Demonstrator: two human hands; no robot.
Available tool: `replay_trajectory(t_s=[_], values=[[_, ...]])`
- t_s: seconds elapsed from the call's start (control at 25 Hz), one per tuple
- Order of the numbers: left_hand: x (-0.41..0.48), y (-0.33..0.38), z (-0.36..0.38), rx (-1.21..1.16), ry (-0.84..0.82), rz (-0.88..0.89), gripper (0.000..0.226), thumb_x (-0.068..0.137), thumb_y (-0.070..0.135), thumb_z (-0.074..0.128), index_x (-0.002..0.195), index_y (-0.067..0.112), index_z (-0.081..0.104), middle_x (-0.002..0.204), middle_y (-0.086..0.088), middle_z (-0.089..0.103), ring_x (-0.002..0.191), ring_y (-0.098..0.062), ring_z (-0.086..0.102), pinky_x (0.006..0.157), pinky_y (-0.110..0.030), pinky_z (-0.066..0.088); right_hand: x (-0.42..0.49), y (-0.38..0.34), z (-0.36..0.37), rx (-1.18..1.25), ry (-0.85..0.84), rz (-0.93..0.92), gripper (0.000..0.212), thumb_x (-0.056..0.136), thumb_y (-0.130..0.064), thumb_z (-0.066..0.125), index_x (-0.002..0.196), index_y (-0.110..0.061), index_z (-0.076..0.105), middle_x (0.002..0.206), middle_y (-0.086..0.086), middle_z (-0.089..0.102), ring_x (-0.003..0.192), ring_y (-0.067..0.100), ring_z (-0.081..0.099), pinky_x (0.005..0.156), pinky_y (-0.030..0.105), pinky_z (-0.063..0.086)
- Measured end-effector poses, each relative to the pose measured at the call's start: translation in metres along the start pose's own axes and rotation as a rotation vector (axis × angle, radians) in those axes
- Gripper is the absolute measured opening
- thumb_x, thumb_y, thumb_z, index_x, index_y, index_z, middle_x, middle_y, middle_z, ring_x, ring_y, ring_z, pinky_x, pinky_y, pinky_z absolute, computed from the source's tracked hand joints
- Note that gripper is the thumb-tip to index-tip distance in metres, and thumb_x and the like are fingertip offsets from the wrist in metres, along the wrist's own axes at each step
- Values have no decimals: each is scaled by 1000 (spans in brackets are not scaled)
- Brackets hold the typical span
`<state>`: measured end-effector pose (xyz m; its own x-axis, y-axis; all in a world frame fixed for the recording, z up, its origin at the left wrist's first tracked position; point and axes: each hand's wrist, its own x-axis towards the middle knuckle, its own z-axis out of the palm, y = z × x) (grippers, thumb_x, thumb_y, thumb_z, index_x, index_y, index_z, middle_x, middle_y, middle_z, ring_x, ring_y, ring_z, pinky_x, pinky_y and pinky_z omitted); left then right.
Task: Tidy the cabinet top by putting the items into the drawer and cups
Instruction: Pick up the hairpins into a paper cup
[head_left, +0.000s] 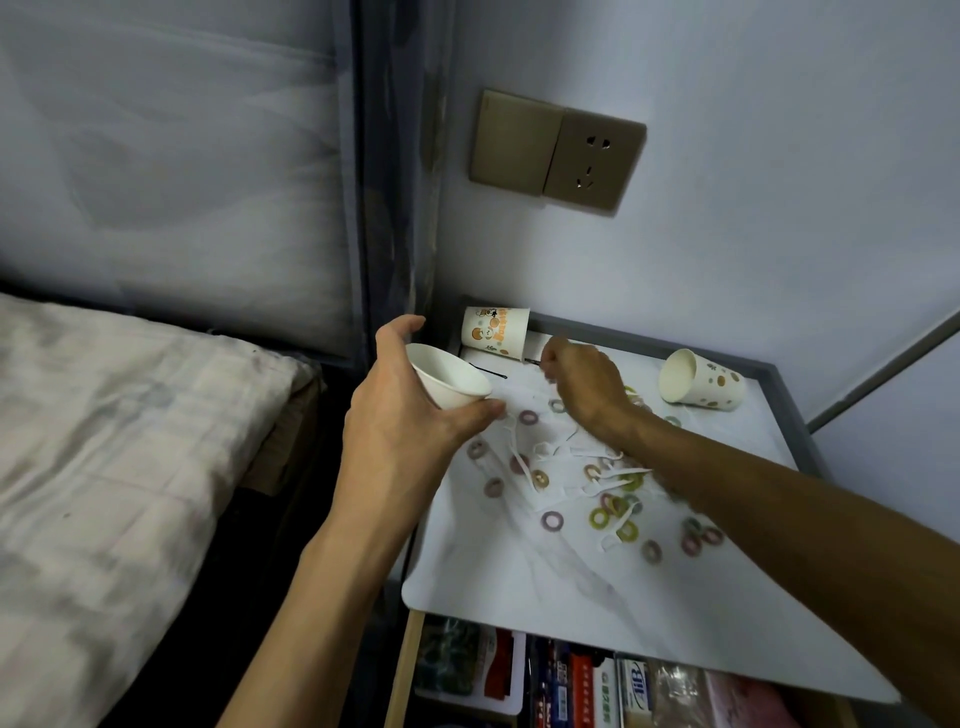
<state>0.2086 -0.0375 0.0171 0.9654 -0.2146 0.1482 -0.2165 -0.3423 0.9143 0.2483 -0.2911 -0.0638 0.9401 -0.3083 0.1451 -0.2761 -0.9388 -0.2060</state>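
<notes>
Cup (452, 384) tilts in the left hand (400, 421), fingers wrapped round it, mouth turned rightward, probably to catch pickings. Hairpin (491, 371) lies just behind the cup. Right of the cup, the right hand (582, 384) curls downward; whether it pinches anything is hidden. Rings (551, 519) scatter nearer, right of the cup; the drawer (397, 675) below is cut off.

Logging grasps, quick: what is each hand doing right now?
Left hand: holds a plain white paper cup.
Right hand: fingers curled, pinching a thin black hairpin.

bedroom | bed (104, 441) beside cabinet (779, 415) | wall socket (592, 161)
</notes>
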Motion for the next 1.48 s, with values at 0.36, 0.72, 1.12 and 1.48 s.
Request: replay_trajectory(t_s=[0.36, 0.72, 1.12, 1.48], values=[[-3, 2, 5, -15, -35, -3, 89, 65, 35, 86, 138, 32, 36, 110, 8, 58, 100, -13, 57, 78, -25, 45, -18, -77, -138, 445, -223, -519, 10, 84, -15, 73, 93, -12, 77, 85, -8, 74, 78, 2, 68, 75, 14, 50], [-2, 0, -1, -32, -5, 7, 91, 62, 33, 88, 138, 30, 38, 108, 10, 54, 98, -10, 51, 77, -20, 41, 12, -66, -89, 224, -95, -286, 9, 88, -19, 69, 92, -15, 76, 90, 3, 74, 78, 8, 67, 78, 25, 53], [3, -4, -7, -14, 26, 5, 93, 61, 33, 88, 138, 29, 37, 107, 9, 54, 99, -9, 51, 80, -20, 40, 19, -78, 0, -597, -178, -393, 29, 82, -8, 67, 110, -9, 64, 110, 12, 68, 99, 30, 66, 75, 35, 51], [2, -3, -6, -13, 20, 13, 93, 62, 36, 88, 139, 28, 37, 111, 8, 53, 105, -11, 52, 83, -22, 41, 19, -68, 11, -411, -153, -303, 26, 83, -1, 62, 108, -9, 62, 111, 14, 66, 98, 32, 65, 74, 35, 51]])
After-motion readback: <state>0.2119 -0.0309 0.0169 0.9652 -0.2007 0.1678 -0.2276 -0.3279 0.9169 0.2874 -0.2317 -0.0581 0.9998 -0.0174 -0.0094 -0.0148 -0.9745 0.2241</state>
